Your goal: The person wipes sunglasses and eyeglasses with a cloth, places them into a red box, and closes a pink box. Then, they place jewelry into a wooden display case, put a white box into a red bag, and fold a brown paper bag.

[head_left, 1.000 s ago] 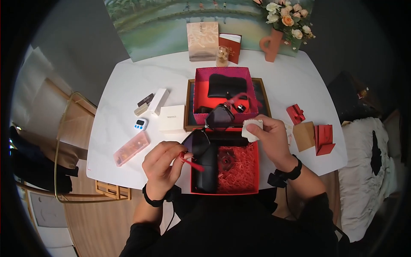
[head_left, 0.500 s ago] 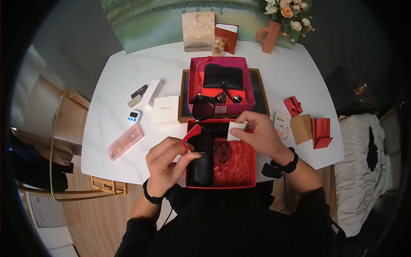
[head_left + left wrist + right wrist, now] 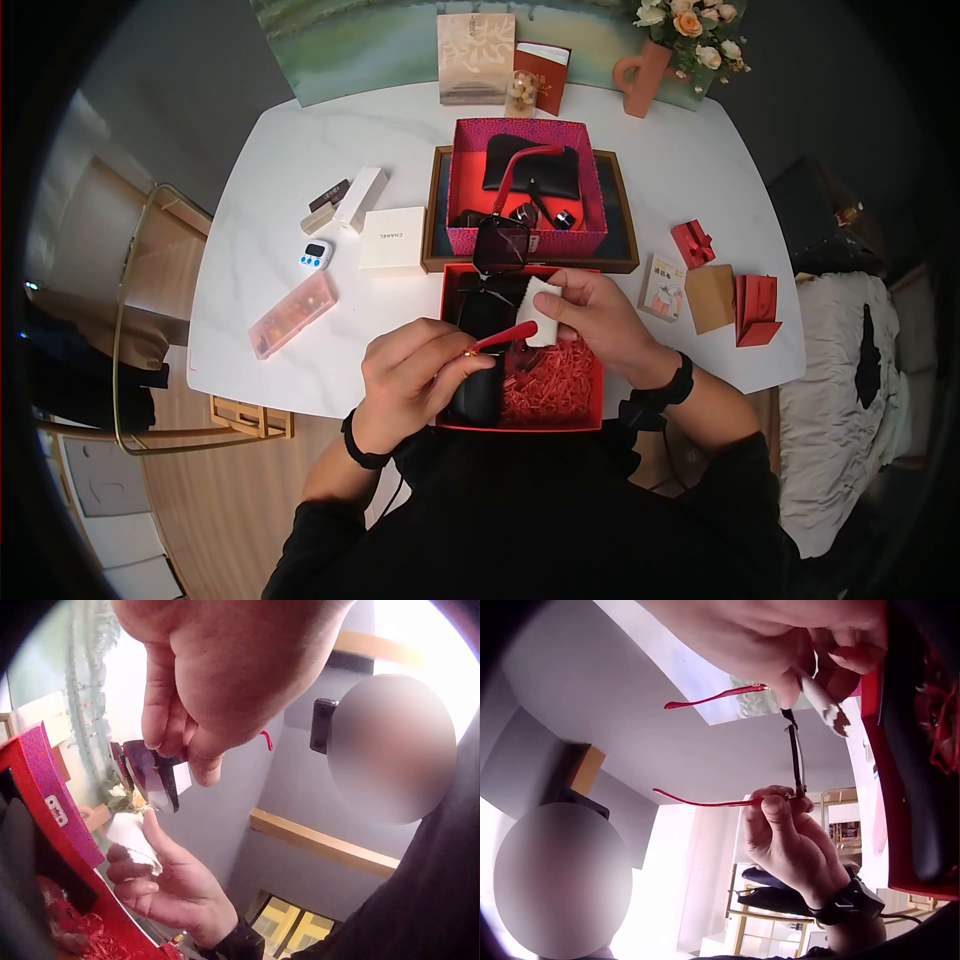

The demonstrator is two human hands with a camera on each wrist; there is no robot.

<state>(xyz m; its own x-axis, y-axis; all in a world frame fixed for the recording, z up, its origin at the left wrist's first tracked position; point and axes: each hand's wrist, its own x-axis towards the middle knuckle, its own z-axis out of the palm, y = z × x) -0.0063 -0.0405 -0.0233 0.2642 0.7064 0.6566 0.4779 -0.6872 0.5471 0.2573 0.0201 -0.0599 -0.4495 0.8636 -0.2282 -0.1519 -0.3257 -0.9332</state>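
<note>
Pinching the sunglasses point(image 3: 502, 243) by the frame near a red temple, the left hand point(image 3: 415, 375) holds them over the open red box point(image 3: 598, 400) on the bench point(image 3: 350, 130)! And here's the right hand point(image 3: 612, 328), thumb against fingers, gripping a white cloth point(image 3: 541, 312) close to the sunglasses. Below, a black case point(image 3: 475, 395) lies beside red shredded paper point(image 3: 555, 392) in the red box.
</note>
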